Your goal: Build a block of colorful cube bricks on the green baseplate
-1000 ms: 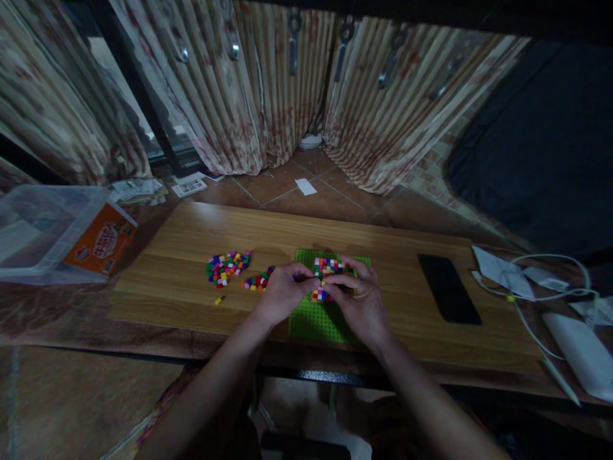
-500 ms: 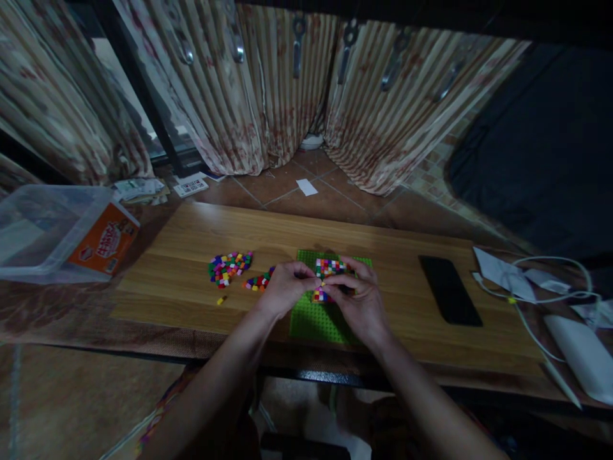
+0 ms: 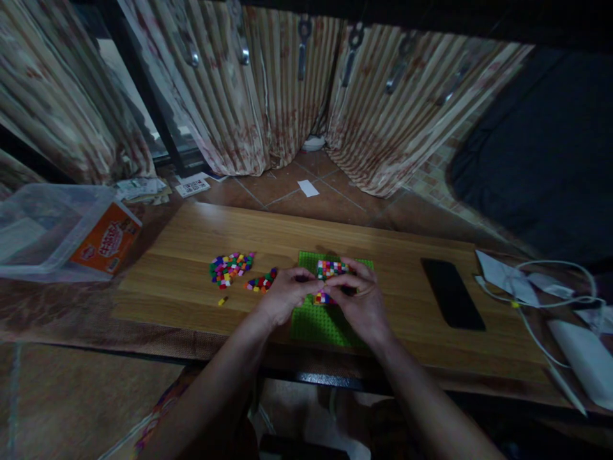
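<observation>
A green studded baseplate (image 3: 325, 327) lies on the wooden board, carrying a block of small multicoloured bricks (image 3: 330, 267). Over its middle my left hand (image 3: 290, 292) and my right hand (image 3: 359, 291) meet, thumbs and fingertips pinched together at the bricks. Whatever lies between the fingertips is too small and covered to make out. Part of the brick block is hidden by my right hand. Left of my left hand is a small pile of loose bricks (image 3: 261, 281), with a larger pile (image 3: 231, 268) further left and a yellow brick (image 3: 223, 301) apart from both.
The wooden board (image 3: 182, 294) spans the table. A black phone (image 3: 453, 294) lies on its right side. White cables (image 3: 555, 263) and a white device (image 3: 582, 361) are at the far right. At the left stands a clear plastic box (image 3: 52, 236) with an orange label.
The view has shifted slightly. My left fingertips have drawn a little closer to my right ones over the bricks; both hands otherwise stay in place.
</observation>
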Demonstrator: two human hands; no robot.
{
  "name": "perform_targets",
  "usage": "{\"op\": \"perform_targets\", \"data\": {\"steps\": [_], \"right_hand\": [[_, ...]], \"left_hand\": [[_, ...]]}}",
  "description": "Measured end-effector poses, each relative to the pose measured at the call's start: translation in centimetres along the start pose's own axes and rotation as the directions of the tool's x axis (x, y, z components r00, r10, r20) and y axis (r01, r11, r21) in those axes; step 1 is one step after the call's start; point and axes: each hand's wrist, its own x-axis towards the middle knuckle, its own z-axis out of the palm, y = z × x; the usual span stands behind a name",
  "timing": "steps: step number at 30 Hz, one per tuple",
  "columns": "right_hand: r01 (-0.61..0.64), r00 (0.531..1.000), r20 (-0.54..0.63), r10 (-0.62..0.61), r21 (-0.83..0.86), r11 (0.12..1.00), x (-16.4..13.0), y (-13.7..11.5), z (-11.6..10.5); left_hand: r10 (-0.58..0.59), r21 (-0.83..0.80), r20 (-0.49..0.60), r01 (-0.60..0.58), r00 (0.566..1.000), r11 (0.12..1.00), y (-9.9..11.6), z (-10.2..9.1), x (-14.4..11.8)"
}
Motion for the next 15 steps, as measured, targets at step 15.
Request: {"op": "perform_targets", "data": {"steps": [15], "right_hand": [[0.007, 1.000, 0.009, -0.008, 0.026, 1.000, 0.11, -0.15, 0.18]], "left_hand": [[0.054, 0.072, 0.016, -0.055, 0.998, 0.996, 0.10, 0.31, 0.55]]}}
